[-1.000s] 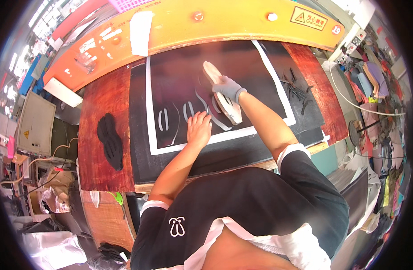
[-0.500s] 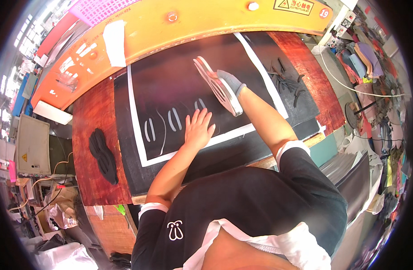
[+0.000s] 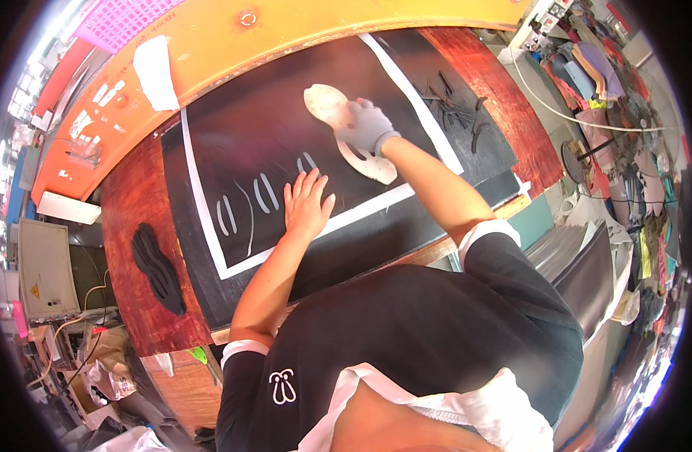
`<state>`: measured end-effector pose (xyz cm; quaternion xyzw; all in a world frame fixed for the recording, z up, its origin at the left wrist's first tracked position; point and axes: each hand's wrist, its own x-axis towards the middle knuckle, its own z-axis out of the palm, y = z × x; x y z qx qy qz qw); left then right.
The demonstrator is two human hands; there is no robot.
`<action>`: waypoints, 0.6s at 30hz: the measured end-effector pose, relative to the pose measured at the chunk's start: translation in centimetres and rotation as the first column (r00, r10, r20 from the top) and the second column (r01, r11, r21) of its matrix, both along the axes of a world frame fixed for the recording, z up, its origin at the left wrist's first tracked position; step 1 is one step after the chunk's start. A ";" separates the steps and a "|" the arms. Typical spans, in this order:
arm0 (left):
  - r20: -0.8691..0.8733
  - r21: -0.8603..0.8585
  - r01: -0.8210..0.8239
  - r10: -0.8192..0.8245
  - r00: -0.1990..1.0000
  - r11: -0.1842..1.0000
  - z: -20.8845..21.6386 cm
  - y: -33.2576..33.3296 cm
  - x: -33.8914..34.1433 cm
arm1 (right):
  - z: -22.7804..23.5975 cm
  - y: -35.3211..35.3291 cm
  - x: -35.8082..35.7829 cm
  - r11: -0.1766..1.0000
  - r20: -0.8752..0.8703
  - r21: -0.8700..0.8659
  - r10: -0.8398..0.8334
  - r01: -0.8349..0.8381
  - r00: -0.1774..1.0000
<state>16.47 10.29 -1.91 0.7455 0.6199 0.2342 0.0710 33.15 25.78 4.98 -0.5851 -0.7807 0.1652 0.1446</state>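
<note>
My right hand (image 3: 372,129), in a grey glove, grips the middle of a cream, shoe-sole-shaped cutting die (image 3: 325,102). The die lies nearly level over a black sheet (image 3: 248,128), and my palm and fingers hide its centre; whether its whole edge touches the sheet I cannot tell. Bare and with fingers spread, my left hand (image 3: 307,207) rests on the sheet, left of and nearer than the die. Beside its fingertips, pairs of narrow curved slots (image 3: 265,193) show pale in the sheet. A thin loose strip (image 3: 248,226) lies between two of these pairs.
An orange machine beam (image 3: 225,45) spans the far side. On the reddish board at left lies a stack of black sole-shaped pieces (image 3: 157,267). Thin black offcuts (image 3: 455,109) are scattered at right. White bands (image 3: 203,188) border the sheet.
The die has gone from standing tilted on its side to lying almost level, with my right hand now over its top. My left hand stays on the sheet. The whole view has shifted slightly.
</note>
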 end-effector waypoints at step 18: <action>0.387 -0.214 -0.086 0.165 0.907 0.973 -0.8 24.9 -4.3 | -5.3 -8.2 8.9 0.940 -0.232 0.321 0.194 -0.113 0.953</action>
